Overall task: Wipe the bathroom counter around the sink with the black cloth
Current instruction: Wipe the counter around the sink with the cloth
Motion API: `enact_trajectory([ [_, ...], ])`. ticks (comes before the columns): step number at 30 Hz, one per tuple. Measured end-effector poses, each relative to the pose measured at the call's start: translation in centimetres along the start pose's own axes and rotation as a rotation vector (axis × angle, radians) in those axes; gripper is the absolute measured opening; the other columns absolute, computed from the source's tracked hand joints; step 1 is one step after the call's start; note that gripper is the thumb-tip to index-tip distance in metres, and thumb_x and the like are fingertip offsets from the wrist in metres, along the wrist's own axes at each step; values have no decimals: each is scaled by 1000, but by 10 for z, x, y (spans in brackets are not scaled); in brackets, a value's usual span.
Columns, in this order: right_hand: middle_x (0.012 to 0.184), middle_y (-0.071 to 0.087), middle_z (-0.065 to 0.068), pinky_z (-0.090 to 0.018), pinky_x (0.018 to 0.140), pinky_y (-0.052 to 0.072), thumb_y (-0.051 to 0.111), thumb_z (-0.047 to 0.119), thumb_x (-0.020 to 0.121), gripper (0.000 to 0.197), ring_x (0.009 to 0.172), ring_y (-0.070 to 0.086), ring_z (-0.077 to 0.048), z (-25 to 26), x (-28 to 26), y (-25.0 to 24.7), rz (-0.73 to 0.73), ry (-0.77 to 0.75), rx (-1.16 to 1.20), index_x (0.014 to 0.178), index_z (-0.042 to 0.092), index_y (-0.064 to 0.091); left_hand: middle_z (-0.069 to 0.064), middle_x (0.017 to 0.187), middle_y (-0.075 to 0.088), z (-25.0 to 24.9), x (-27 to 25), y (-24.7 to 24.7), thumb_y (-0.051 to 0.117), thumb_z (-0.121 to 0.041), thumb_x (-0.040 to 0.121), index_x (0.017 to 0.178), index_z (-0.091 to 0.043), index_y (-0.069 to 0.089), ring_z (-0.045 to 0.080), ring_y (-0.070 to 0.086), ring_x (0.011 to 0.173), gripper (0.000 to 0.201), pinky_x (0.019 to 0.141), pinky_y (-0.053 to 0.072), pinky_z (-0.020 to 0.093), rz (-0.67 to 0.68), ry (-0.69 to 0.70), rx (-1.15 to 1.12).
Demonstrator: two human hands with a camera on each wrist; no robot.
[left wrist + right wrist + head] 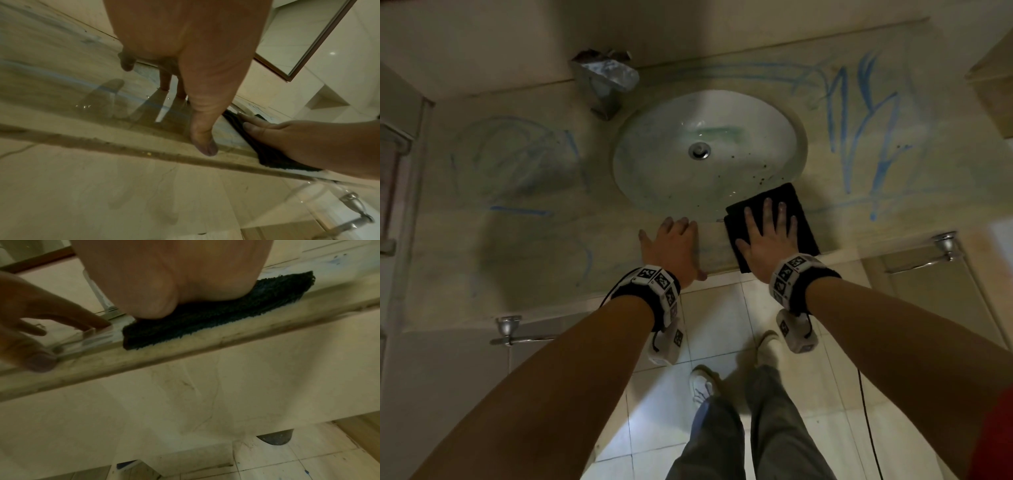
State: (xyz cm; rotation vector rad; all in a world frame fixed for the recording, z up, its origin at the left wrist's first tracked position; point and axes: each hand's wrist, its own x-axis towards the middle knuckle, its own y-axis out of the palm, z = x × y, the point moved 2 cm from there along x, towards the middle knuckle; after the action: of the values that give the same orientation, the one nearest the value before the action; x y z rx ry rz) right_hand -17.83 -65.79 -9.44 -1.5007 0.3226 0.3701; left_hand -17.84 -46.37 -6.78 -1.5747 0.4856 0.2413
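Observation:
A folded black cloth (799,219) lies on the beige counter (534,240) at the front right rim of the oval white sink (709,150). My right hand (768,233) lies flat on the cloth with straight, spread fingers, pressing it down; in the right wrist view the palm covers the cloth (216,313) at the counter's front edge. My left hand (671,245) rests open on the bare counter just left of the cloth, its thumb (203,142) at the front edge. Blue streaks (859,137) mark the counter on both sides of the sink.
A metal faucet (606,85) wrapped in foil stands behind the sink's left side. Chrome towel bars (941,250) hang below the counter front at left and right. A mirror edge (320,39) rises behind. My feet stand on white floor tiles (722,322).

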Motion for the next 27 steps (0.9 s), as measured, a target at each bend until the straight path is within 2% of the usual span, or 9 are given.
enact_trajectory([
  [6,159,-23,-12,-56,116,-11,15,57,98,69,144,-22,-38,52,1,6,-3,-100,-13,153,26,-14,-8,159,16,-4,0,-1,76,-66,62,151,-31,15,21,10,148,114,109,17,68,9,-30,25],
  [10,159,-23,-8,-54,116,-13,15,58,98,69,145,-24,-35,52,1,6,14,-99,6,153,28,-14,-8,159,18,-4,-1,-3,77,-66,59,150,-32,18,20,13,148,114,108,18,69,5,-35,23],
  [14,158,-27,-2,-50,116,-14,17,60,97,69,145,-25,-29,25,4,2,55,-112,25,152,32,-15,-6,158,20,-5,-1,-7,78,-65,58,150,-31,19,22,16,147,114,106,16,72,17,-33,51],
  [20,158,-28,0,-51,118,-8,14,59,98,67,146,-24,-27,-74,-1,-7,67,104,60,152,33,-16,-3,155,26,-9,-1,-11,81,-62,57,147,-26,26,26,20,145,112,105,18,73,30,-32,39],
  [27,159,-26,-4,-52,118,-7,12,58,98,68,146,-21,-30,-83,-4,-4,36,145,49,153,29,-15,-3,155,25,-9,-1,-8,81,-62,57,148,-26,24,26,18,145,113,105,21,71,21,-29,44],
])
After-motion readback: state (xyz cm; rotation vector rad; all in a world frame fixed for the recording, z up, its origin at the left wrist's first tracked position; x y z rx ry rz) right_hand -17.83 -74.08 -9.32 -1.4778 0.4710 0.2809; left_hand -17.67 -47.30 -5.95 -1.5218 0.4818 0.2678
